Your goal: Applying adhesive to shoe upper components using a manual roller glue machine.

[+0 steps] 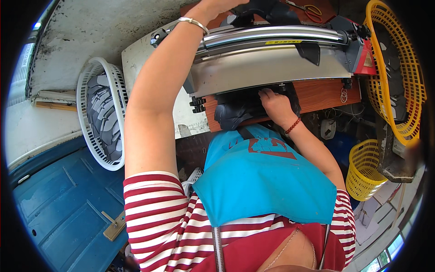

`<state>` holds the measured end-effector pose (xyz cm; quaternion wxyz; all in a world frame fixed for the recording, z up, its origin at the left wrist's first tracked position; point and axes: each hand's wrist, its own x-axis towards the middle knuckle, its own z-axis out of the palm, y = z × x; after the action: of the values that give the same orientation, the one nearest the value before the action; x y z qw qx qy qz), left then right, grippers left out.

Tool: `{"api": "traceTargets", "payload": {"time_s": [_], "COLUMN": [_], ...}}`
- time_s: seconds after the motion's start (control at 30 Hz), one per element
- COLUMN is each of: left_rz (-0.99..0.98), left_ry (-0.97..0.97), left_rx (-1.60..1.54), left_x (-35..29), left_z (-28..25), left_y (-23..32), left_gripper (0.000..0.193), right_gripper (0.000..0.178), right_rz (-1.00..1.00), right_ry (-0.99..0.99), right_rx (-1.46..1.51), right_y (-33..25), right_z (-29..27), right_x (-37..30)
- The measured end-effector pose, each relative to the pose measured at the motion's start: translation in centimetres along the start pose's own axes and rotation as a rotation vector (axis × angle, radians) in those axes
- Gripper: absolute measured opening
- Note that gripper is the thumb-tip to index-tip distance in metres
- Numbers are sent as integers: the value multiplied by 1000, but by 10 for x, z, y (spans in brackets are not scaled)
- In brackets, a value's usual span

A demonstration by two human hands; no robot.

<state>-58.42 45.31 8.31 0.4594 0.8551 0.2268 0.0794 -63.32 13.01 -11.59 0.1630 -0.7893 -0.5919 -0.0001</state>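
My left arm reaches over a machine with a long silver roller (272, 37). Beyond the roller, my left hand (219, 6) is beside dark cut pieces (272, 11); the top edge cuts off its fingers. My right hand (274, 103) lies at the machine's near side, fingers curled against a stack of flat black pieces (238, 109). Its fingertips appear closed on a black piece by the stack's upper edge. Another black piece (310, 53) hangs from under the roller onto the sloping metal plate (267, 72).
At left a white basket (82, 104) holds several grey and black pieces. A yellow basket (419, 86) with similar pieces stands at right, above a smaller yellow basket (364, 177). Orange-handled scissors (312, 12) lie behind the roller. Cables (351, 109) hang by the wooden tabletop (324, 97).
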Motion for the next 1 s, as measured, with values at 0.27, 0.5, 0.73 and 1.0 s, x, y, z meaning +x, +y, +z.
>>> {"api": "traceTargets", "payload": {"time_s": [0.27, 0.5, 0.73, 1.0], "left_rz": [148, 223, 188, 253], "left_ry": [114, 267, 429, 603], "left_rx": [-306, -486, -497, -570], "left_x": [-34, -81, -129, -222], "left_z": [-56, -113, -190, -224], "left_y": [13, 31, -18, -23], "left_gripper": [5, 8, 13, 11], "right_gripper": [42, 57, 74, 66], "right_rz": [124, 389, 374, 239], "right_ry": [126, -79, -187, -384], "right_rx": [81, 319, 41, 386], "right_y": [25, 96, 83, 71], "right_z": [-11, 41, 34, 31], "right_x": [-45, -39, -23, -17]}}
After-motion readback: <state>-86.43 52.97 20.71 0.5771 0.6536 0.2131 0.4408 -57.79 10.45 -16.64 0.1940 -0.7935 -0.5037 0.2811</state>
